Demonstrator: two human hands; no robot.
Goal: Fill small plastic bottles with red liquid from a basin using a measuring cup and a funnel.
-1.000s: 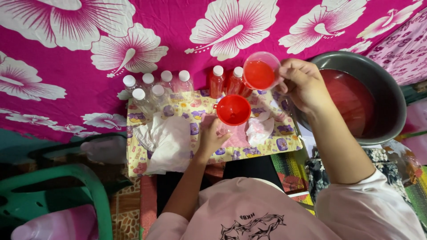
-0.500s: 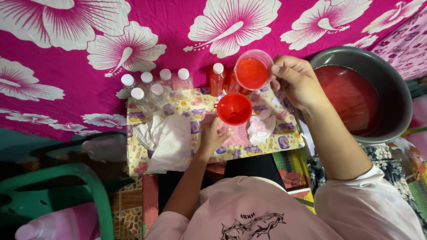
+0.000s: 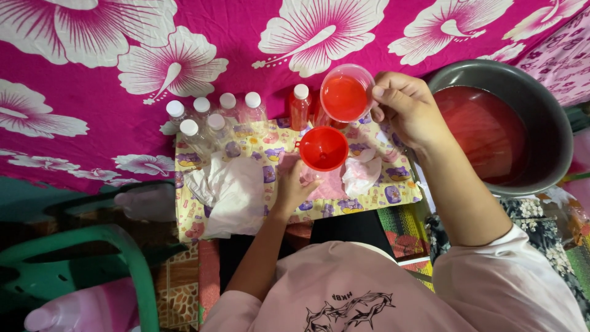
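A clear cup of red liquid (image 3: 345, 93) is held tilted by the right hand (image 3: 410, 110), just above a red funnel (image 3: 323, 148). The funnel is steadied from below by the left hand (image 3: 295, 187). Capped bottles (image 3: 212, 120) are stood left of that hand, and a grey basin (image 3: 513, 126) is seen right of the right hand.

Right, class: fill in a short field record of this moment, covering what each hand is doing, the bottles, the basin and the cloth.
Right hand: holds clear cup of red liquid above the funnel
Left hand: steadies something under the red funnel
Capped empty bottles: clustered to the left
Filled red bottle: behind the funnel
Grey basin: holds red liquid
White cloth: lies crumpled on the mat
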